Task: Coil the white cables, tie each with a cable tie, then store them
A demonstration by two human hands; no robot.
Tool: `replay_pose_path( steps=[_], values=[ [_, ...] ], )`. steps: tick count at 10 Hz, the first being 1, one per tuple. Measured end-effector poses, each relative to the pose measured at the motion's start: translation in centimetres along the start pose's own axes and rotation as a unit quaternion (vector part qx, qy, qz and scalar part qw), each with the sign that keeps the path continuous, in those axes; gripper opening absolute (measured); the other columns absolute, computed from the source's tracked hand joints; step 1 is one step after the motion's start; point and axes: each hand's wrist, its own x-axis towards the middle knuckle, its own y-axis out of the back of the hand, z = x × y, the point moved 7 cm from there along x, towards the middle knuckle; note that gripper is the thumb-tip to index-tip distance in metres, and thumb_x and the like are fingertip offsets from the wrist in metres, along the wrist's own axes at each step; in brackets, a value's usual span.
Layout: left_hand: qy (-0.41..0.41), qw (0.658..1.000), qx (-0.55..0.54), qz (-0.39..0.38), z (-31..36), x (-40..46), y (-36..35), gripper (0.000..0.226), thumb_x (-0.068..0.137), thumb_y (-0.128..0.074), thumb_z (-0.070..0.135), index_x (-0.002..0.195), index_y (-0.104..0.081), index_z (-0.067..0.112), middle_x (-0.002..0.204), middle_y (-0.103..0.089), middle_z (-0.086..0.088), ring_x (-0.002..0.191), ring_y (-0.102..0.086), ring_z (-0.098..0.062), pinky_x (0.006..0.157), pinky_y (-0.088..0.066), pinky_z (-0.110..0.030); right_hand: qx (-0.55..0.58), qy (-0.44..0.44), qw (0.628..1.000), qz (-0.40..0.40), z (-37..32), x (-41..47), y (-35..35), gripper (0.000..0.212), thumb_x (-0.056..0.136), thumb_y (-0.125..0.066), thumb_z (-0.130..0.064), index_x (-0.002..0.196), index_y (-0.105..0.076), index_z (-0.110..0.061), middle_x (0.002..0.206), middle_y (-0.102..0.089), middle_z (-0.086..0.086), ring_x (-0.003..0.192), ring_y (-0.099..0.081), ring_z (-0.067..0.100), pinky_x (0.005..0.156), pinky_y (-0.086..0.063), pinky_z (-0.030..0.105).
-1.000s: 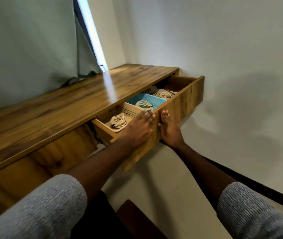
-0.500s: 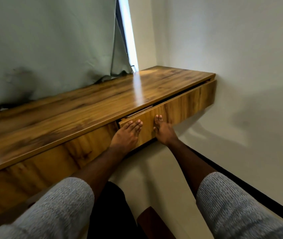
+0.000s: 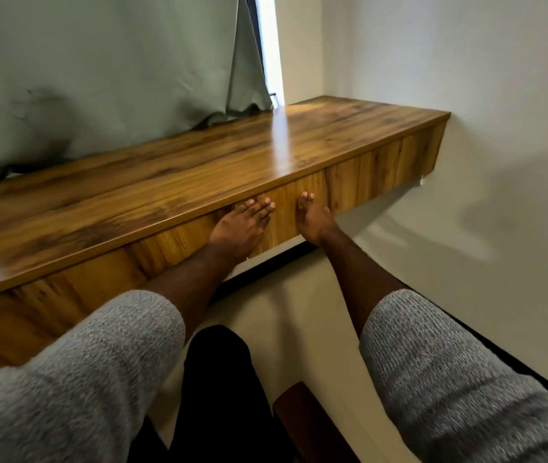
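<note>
A: Both palms on wood here. The left hand (image 3: pixel 239 227) lies flat against the brown wood-grain drawer front (image 3: pixel 286 208) of the wall-mounted wooden desk (image 3: pixel 172 175), fingers straight and together, tips just under the lip of the desktop.

B: And the right hand (image 3: pixel 314 218) sits just beside it on the same panel, fingers straight and pointing up, the edge of the hand turned toward us. Neither hand has anything in it; both are pressing, nothing gripped.

A: The drawer front sits flush with the neighbouring panels, no gap showing along its top edge.

B: So where are the white cables?

A: Not to be seen. Nothing white on the desktop, nothing in either hand; whether they lie behind that panel cannot be told from this view.

B: Around the scene: grey knitted sleeves (image 3: pixel 449 372) pushed up both forearms, a grey-green curtain (image 3: pixel 115 68) hanging behind the desk with its hem resting on the desktop, and a strip of bright window (image 3: pixel 271 45) at the curtain's edge.

A: The plain white wall (image 3: pixel 466 55) meets the desk's far end, and a dark skirting strip (image 3: pixel 266 265) runs along the floor under the hands.
</note>
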Motion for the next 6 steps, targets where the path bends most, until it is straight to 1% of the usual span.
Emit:
replay_pose_path(
  steps=[1,2,3,4,5,6],
  values=[
    [0.0,1.0,-0.029,-0.008,0.1,0.3,0.3,0.056,0.106,-0.016,0.026,0.157,-0.003,0.009,0.167,0.004,-0.006,0.153,0.005,-0.021,0.124,-0.001,-0.038,-0.01,0.002,1.0,-0.019,0.0,-0.2,-0.1,0.059,0.11,-0.025,-0.024,0.162,0.0,-0.012,0.169,0.001,0.014,0.151,-0.023,0.04,0.123,-0.019,0.042],
    [0.002,0.999,-0.045,-0.027,-0.1,0.0,0.8,0.06,0.104,-0.021,0.029,0.157,-0.005,0.008,0.167,0.002,-0.007,0.153,0.003,-0.02,0.124,-0.004,-0.039,-0.009,0.0,1.0,-0.017,0.0,-0.9,-0.3,0.061,0.109,-0.034,-0.021,0.162,-0.005,-0.012,0.169,-0.006,0.016,0.147,-0.031,0.041,0.121,-0.025,0.042],
    [-0.008,0.998,-0.066,-0.012,-0.3,-0.1,2.2,0.063,0.101,-0.031,0.03,0.156,-0.016,0.005,0.166,-0.008,-0.011,0.153,-0.007,-0.023,0.124,-0.008,-0.039,0.029,-0.007,0.992,0.121,-0.6,-1.2,1.8,0.038,0.106,-0.04,-0.026,0.135,-0.056,-0.009,0.134,-0.059,0.022,0.12,-0.057,0.043,0.1,-0.049,0.045],
    [-0.043,0.993,-0.067,0.087,-1.7,-0.6,4.3,0.062,0.095,-0.03,0.031,0.15,-0.035,0.003,0.16,-0.027,-0.016,0.149,-0.025,-0.028,0.122,-0.016,-0.042,0.012,0.013,0.969,0.245,-3.3,-1.7,4.9,0.025,0.094,-0.052,-0.022,0.104,-0.074,-0.015,0.102,-0.072,0.014,0.094,-0.067,0.035,0.079,-0.056,0.038],
    [-0.006,0.984,-0.118,0.135,-5.6,-1.5,3.8,0.065,0.092,-0.024,0.035,0.144,-0.047,0.003,0.152,-0.043,-0.019,0.142,-0.04,-0.033,0.117,-0.028,-0.046,-0.001,0.119,0.948,0.296,-8.6,-1.7,7.1,0.022,0.087,-0.056,-0.017,0.097,-0.076,-0.012,0.094,-0.075,0.01,0.087,-0.068,0.031,0.076,-0.052,0.035],
    [0.099,0.971,-0.168,0.139,-11.0,-3.3,2.8,0.059,0.103,-0.026,0.037,0.154,-0.028,0.008,0.16,-0.027,-0.017,0.15,-0.023,-0.03,0.121,-0.016,-0.044,-0.038,0.193,0.93,0.309,-13.4,-1.1,8.3,0.024,0.086,-0.055,-0.017,0.101,-0.074,-0.013,0.099,-0.075,0.008,0.091,-0.068,0.029,0.084,-0.052,0.04]
  ],
)
